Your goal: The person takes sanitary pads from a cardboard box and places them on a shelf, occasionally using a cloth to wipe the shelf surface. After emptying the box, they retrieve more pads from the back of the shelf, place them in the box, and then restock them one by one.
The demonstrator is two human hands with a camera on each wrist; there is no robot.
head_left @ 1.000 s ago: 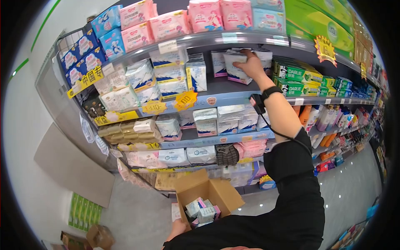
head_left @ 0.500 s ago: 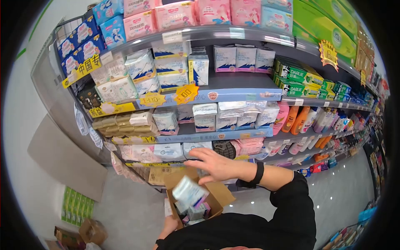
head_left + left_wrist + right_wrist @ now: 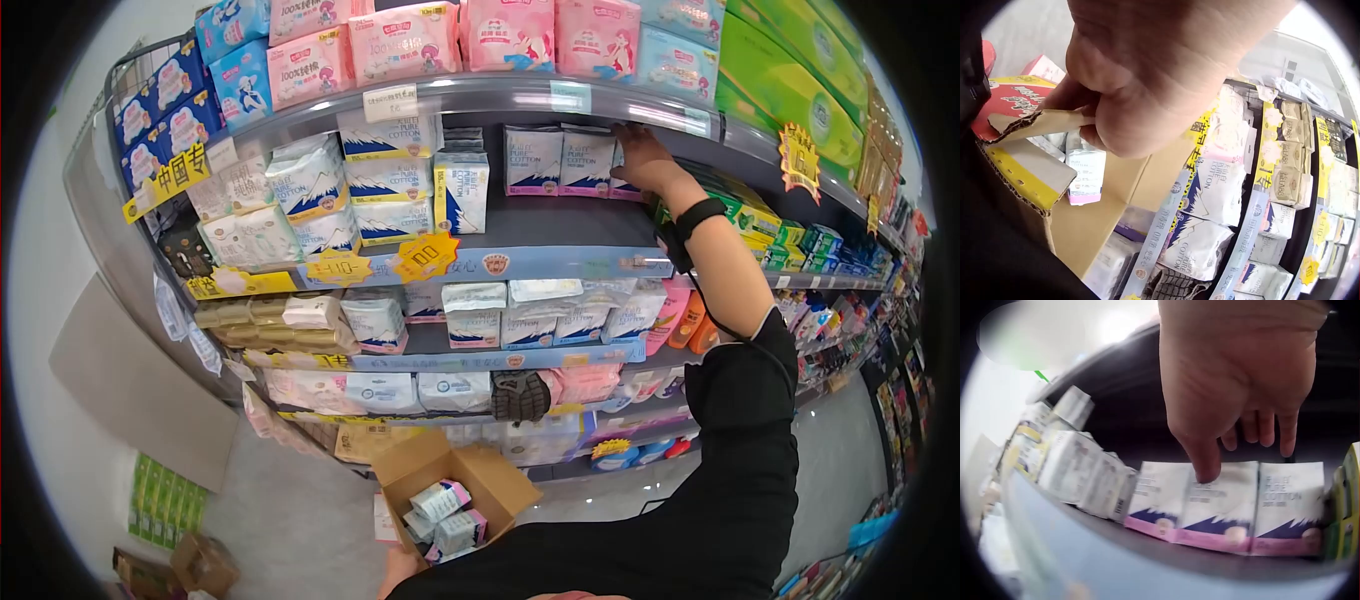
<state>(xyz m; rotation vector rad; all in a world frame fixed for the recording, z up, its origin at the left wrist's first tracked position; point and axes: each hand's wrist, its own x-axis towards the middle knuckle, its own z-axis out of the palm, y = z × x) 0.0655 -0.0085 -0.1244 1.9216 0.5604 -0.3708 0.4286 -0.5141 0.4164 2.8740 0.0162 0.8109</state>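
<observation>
My right hand point(image 3: 648, 165) reaches onto the upper shelf, over a row of three white PURE COTTON packs point(image 3: 587, 165) with blue mountains and pink bases. In the head view it covers most of the rightmost one. From the right wrist, the thumb overlaps the top front of the middle pack point(image 3: 1222, 503), while the other fingers point(image 3: 1287, 434) extend, apart, above and behind the row. Low down, my left hand point(image 3: 402, 568) holds an open cardboard box point(image 3: 515, 482) by its edge, thumb and fingers pinching the cardboard point(image 3: 1054, 122). Several similar packs point(image 3: 460, 532) lie jumbled inside.
White and blue cotton packs point(image 3: 461, 190) stand left of the row, and green DARLIE toothpaste boxes point(image 3: 750, 215) to the right. Pink packages point(image 3: 510, 38) line the shelf above. Lower shelves hold more packs point(image 3: 475, 315) and bottles point(image 3: 690, 320). Another carton point(image 3: 205, 562) sits on the floor.
My right hand first held a pack at the shelf, then was open over the box with a pack dropping below it. Now it is back at the shelf row. The left hand still holds the box.
</observation>
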